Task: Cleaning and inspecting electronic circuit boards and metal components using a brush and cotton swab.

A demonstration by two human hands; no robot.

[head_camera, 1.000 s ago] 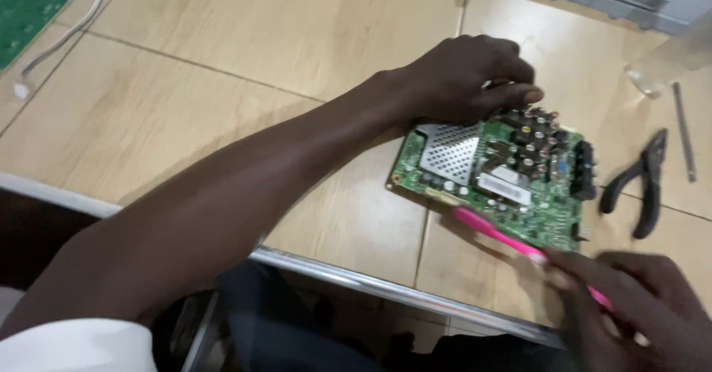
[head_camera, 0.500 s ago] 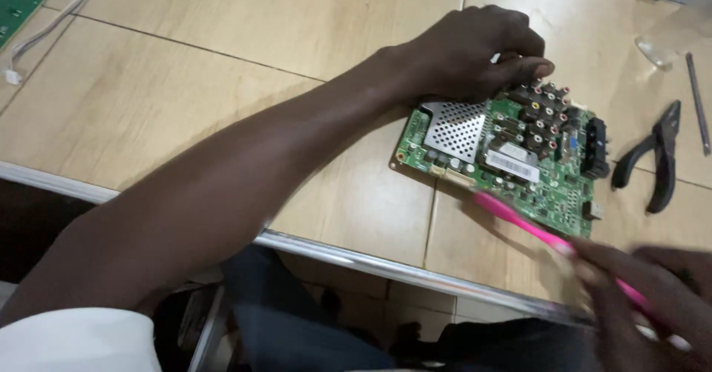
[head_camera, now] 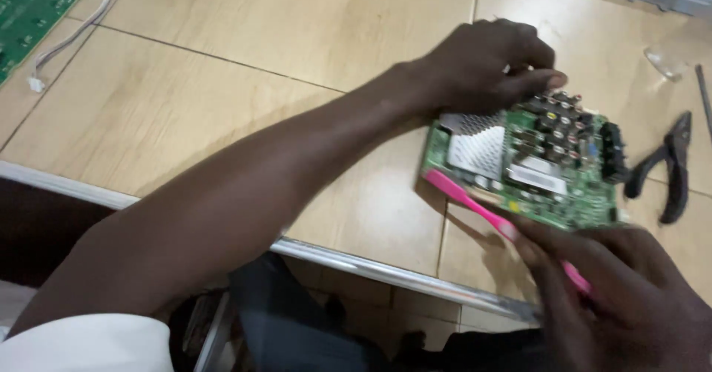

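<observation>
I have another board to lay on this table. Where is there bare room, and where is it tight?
The widest bare patch is the tabletop between the second board with its white cable and the left hand. It is crowded around the circuit board, with the right hand, pink toothbrush and pliers.

An electronics repair workshop: a green circuit board [head_camera: 530,160] lies on the tiled bench [head_camera: 259,68], black pliers [head_camera: 664,168] at right, another board [head_camera: 30,12] with white cable far left.
</observation>
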